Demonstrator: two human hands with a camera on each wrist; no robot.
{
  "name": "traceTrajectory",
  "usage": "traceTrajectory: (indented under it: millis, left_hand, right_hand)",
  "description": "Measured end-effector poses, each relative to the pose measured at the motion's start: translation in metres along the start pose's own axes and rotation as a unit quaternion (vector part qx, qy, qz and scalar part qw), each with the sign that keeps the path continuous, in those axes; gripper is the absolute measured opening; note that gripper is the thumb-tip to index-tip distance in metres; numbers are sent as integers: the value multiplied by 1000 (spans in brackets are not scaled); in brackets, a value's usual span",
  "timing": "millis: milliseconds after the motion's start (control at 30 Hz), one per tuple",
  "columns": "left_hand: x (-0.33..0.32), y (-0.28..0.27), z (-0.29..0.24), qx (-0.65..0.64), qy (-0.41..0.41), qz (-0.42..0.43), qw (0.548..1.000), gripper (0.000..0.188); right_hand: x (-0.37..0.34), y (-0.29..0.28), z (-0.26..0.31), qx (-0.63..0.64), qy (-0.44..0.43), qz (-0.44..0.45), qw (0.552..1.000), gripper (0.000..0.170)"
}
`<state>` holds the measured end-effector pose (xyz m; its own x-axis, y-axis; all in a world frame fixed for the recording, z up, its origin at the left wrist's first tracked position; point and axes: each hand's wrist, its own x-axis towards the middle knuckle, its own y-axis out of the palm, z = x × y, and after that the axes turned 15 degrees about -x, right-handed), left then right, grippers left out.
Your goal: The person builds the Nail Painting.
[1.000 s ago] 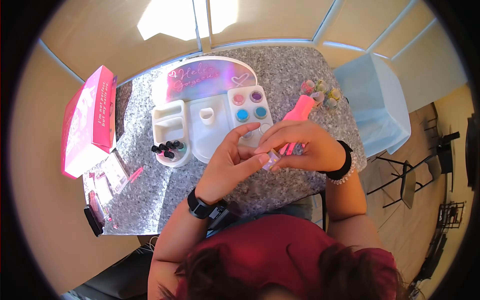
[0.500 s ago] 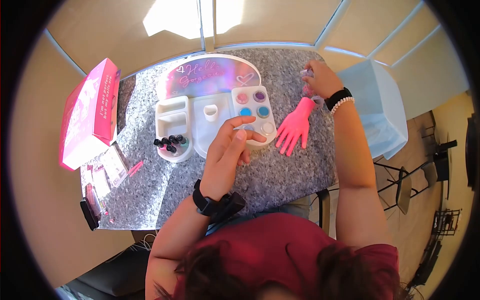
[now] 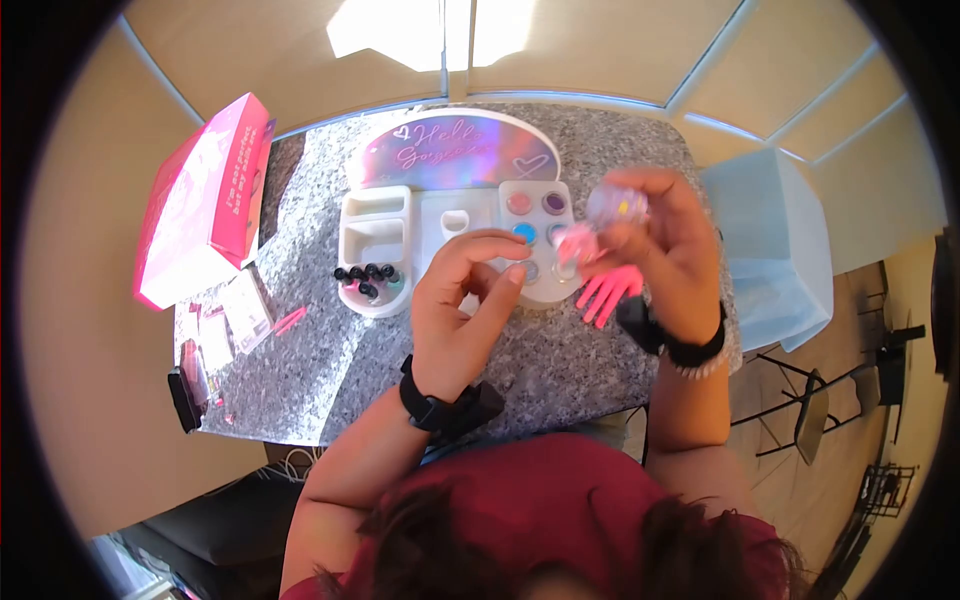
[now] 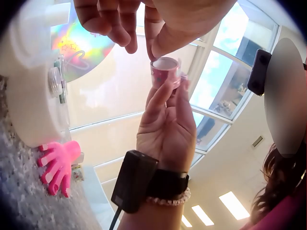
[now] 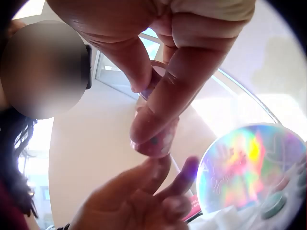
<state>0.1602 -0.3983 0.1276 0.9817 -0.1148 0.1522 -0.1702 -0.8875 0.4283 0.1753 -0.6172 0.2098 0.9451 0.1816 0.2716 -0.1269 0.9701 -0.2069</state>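
My right hand [image 3: 670, 255] pinches a small pink patterned cylinder [image 4: 164, 72], with a light round end seen in the left wrist view. Held in the same hand is a small clear round container [image 3: 618, 207], blurred in the head view. Facing it, my left hand [image 3: 460, 310] is raised with thumb and forefinger curved and apart, holding nothing; its fingertips come close to the cylinder. A pink model hand [image 3: 610, 295] lies on the table, partly hidden by my right hand. Left of it stands a white manicure station [image 3: 425, 290] with small round pots of color [image 3: 518, 204].
Several black-capped polish bottles [image 3: 367, 275] stand in the station's left end. A pink box [image 3: 205, 205] and flat packs [image 3: 246, 308] lie at the left of the speckled table [image 3: 370, 380]. A pale blue translucent bin [image 3: 770, 240] stands beyond the right edge.
My right hand left my left hand, reached to the small containers at the back right, and came back with the pink cylinder and clear container. My left hand stayed raised over the table.
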Motion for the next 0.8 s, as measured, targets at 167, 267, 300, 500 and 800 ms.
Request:
traceTrajectory:
  millis: [167, 267, 300, 500, 800]
  left_hand:
    - [8, -5, 2, 36, 133, 24, 990, 22]
    - [9, -7, 0, 88, 169, 24, 981, 21]
    - [8, -7, -1, 118, 185, 15, 975, 20]
    - [4, 0, -8, 145, 196, 16, 970, 21]
    - [12, 2, -3, 69, 182, 56, 979, 22]
  right_hand:
    - [-18, 38, -17, 7, -81, -14, 997, 40]
    - [-16, 42, -24, -56, -140, -36, 988, 40]
    - [-17, 43, -23, -55, -139, -37, 988, 40]
    - [-21, 46, -23, -82, -152, -58, 983, 41]
    - [-34, 54, -23, -13, -105, -12, 994, 41]
